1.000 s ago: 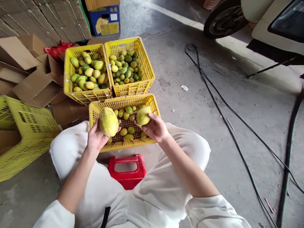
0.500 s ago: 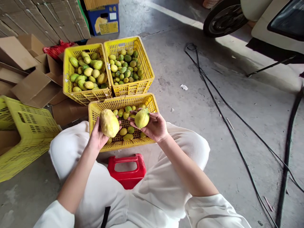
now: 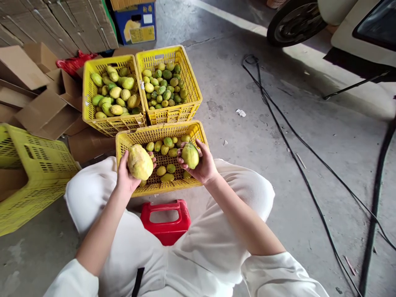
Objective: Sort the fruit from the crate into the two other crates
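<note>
My left hand [image 3: 126, 180] is wrapped round a large, mostly yellow papaya [image 3: 140, 162], above the left side of the near yellow crate [image 3: 167, 190]. A smaller green-and-yellow papaya [image 3: 190, 156] is gripped in my right hand [image 3: 206, 167], over the crate's right side. The two held fruits are apart. Below them, several small papayas [image 3: 167, 177] lie scattered on the crate's slatted bottom. Parts of the crate are hidden behind my hands.
Two yellow crates, the left [image 3: 89, 108] and the right [image 3: 193, 88], hold many fruits beyond the near one. A red stool [image 3: 167, 237] stands between my legs. Cardboard [image 3: 51, 113] and another yellow crate [image 3: 46, 177] are at left; black cables [image 3: 305, 181] lie at right.
The papaya in my right hand has turned, showing a greener side, and moved slightly right; those fingers have shifted round it. The left papaya has turned a little and moved slightly left.
</note>
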`<action>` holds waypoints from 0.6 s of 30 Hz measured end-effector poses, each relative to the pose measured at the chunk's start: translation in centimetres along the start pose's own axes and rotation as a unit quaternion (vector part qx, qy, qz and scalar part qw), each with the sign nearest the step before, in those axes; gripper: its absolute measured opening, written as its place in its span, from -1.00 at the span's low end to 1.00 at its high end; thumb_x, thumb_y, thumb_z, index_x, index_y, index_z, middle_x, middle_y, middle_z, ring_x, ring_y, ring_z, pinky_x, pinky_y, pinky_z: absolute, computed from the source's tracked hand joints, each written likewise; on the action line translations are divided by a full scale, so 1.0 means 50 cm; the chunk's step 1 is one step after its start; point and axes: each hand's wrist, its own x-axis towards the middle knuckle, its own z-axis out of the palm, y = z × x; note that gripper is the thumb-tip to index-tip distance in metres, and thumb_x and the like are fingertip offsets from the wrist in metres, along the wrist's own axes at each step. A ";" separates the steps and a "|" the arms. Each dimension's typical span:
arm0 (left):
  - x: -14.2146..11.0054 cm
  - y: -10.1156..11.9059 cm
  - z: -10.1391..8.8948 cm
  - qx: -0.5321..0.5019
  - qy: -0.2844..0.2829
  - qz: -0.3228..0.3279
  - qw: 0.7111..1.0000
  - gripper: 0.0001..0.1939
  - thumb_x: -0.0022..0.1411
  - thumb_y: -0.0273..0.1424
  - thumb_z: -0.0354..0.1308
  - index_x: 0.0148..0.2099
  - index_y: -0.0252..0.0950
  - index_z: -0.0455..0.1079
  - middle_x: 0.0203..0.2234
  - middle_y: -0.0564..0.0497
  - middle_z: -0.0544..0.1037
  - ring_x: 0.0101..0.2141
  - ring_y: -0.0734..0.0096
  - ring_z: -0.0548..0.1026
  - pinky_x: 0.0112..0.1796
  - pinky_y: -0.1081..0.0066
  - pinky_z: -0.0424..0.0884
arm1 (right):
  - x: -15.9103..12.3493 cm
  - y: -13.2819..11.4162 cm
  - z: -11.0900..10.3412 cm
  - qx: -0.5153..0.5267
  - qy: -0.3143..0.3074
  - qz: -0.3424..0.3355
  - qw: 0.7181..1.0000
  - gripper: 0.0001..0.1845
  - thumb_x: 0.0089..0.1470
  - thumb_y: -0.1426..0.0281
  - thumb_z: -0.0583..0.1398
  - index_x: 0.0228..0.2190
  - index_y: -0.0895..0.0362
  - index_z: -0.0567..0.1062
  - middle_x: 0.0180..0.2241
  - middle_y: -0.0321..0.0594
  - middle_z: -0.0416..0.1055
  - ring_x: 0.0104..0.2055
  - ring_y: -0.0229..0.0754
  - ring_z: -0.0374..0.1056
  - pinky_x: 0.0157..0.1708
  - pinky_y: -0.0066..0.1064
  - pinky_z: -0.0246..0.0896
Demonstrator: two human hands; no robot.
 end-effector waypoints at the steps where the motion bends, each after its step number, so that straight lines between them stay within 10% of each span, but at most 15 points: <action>1: -0.003 0.004 0.003 -0.006 -0.005 0.005 1.000 -0.54 0.22 -0.06 0.22 -0.02 -0.31 0.51 -0.04 -0.25 0.66 0.18 -0.18 0.51 0.14 -0.09 0.49 | -0.002 -0.004 0.003 0.005 0.000 -0.005 1.000 -0.66 0.09 0.14 0.29 -0.22 0.13 0.50 -0.30 -0.15 0.57 -0.38 -0.17 0.49 -0.51 -0.43 0.50; 5: -0.008 0.009 -0.001 -0.002 -0.029 0.034 0.999 -0.51 0.17 -0.25 0.29 0.15 -0.22 0.46 0.07 -0.18 0.62 0.27 -0.13 0.43 0.23 -0.06 0.40 | -0.010 -0.014 0.013 0.003 0.003 -0.022 1.000 -0.72 0.10 0.33 0.25 -0.12 0.10 0.48 -0.09 -0.15 0.60 -0.13 -0.08 0.57 -0.16 -0.22 0.61; 13: 0.006 -0.009 -0.012 -0.015 -0.057 0.015 0.998 -0.52 0.06 -0.13 0.35 0.00 -0.24 0.53 -0.30 -0.05 0.64 -0.29 0.20 0.63 -0.08 0.15 0.63 | 0.004 0.013 -0.002 -0.021 0.005 -0.018 1.000 -0.67 -0.09 0.28 0.46 -0.35 0.11 0.47 -0.40 -0.34 0.46 -0.50 -0.33 0.37 -0.69 -0.63 0.22; 18: -0.003 0.006 0.003 -0.013 -0.011 -0.011 1.000 -0.58 0.22 -0.07 0.19 -0.06 -0.28 0.53 -0.20 -0.19 0.67 -0.09 -0.07 0.65 -0.10 0.04 0.63 | 0.010 0.011 -0.014 -0.015 0.013 0.007 1.000 -0.61 0.04 0.04 0.34 -0.32 0.09 0.47 -0.34 -0.18 0.53 -0.36 -0.14 0.48 -0.66 -0.50 0.33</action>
